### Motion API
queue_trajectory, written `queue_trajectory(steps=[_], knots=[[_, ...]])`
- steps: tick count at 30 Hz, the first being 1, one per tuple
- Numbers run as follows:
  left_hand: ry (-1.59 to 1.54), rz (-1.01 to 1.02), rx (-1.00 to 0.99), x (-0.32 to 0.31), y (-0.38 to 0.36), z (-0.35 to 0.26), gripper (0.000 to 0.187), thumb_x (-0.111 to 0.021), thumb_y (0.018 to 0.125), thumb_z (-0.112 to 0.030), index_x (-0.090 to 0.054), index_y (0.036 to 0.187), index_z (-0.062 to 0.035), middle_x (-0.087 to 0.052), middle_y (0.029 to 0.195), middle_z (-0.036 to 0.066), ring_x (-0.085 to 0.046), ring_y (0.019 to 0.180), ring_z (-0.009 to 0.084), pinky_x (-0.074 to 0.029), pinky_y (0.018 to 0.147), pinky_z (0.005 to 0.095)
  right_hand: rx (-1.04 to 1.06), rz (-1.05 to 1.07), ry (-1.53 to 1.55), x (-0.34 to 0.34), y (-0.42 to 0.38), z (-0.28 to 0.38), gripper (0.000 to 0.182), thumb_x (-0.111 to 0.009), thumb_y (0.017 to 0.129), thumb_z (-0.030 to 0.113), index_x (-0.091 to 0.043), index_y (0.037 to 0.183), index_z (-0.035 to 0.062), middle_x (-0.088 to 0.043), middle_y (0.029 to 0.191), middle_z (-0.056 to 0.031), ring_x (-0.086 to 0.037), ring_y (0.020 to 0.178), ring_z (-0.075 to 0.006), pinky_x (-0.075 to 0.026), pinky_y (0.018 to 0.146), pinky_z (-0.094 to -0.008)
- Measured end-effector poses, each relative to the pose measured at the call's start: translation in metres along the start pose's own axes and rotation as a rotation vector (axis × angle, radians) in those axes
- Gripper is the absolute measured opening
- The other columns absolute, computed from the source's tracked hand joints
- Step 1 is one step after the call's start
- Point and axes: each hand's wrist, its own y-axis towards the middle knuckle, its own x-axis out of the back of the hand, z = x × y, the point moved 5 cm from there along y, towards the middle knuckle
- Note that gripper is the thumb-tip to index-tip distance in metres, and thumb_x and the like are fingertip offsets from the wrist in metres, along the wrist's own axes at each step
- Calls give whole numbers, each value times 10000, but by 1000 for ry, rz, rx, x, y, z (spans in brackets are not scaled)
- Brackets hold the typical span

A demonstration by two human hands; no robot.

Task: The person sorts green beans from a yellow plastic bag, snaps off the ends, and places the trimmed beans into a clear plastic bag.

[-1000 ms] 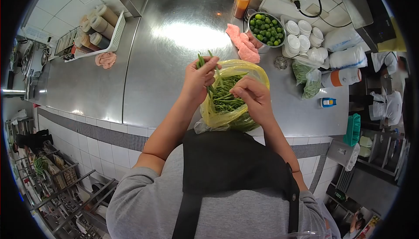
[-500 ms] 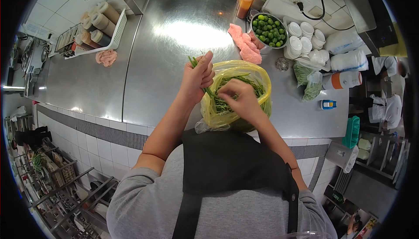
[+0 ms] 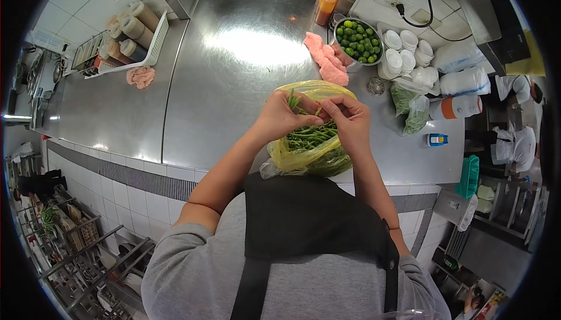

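Note:
Green beans [image 3: 310, 138] fill an open yellow plastic bag [image 3: 286, 159] on the steel counter in front of me. Over the far part of the bag, my left hand [image 3: 287, 112] is closed round a few green beans [image 3: 293, 100], whose ends stick up past the fingers. My right hand [image 3: 349, 121] is beside it, thumb and fingers pinched at the tip of a green bean [image 3: 318, 111]. The fingertips of both hands nearly meet there.
Beyond the bag on the steel counter [image 3: 234, 75] lie a pink cloth [image 3: 326, 58], a bowl of limes [image 3: 358, 41] and sauce bottles [image 3: 325, 6]. Stacked white cups [image 3: 392, 62] and bagged greens [image 3: 416, 115] are at right. A white basket [image 3: 156, 44] holds bottles at left. People stand far right.
My left hand has moved right and lower, over the bag. My right hand has risen out of the bag's opening to meet it, now pinching at a bean.

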Motion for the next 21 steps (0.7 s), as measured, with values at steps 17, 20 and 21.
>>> queue_trajectory(steps=[17,20,21], knots=[[-503,-357,101,20,-2,7,173,-779,847,-75,-690,967,12,-656,736,-3,-365,486,-9,-244,419,179,36,269,-161,-28,-22,-16,147,-678,897,115,-656,988,2,-621,820,-58,-604,776,-165,-484,725,-297],[-540,-382,88,20,-2,8,176,-776,849,-67,-683,974,16,-658,745,-2,-380,496,-16,-256,416,172,-20,205,11,-30,-26,-11,105,-673,890,84,-660,971,20,-614,804,-21,-586,773,-118,-481,735,-278],[-539,-377,90,19,-2,9,176,-776,849,-67,-683,974,16,-658,745,-2,-380,496,-16,-256,416,172,-87,145,104,-28,-25,-13,79,-674,880,67,-663,947,26,-612,800,-11,-578,770,-103,-478,736,-271]])
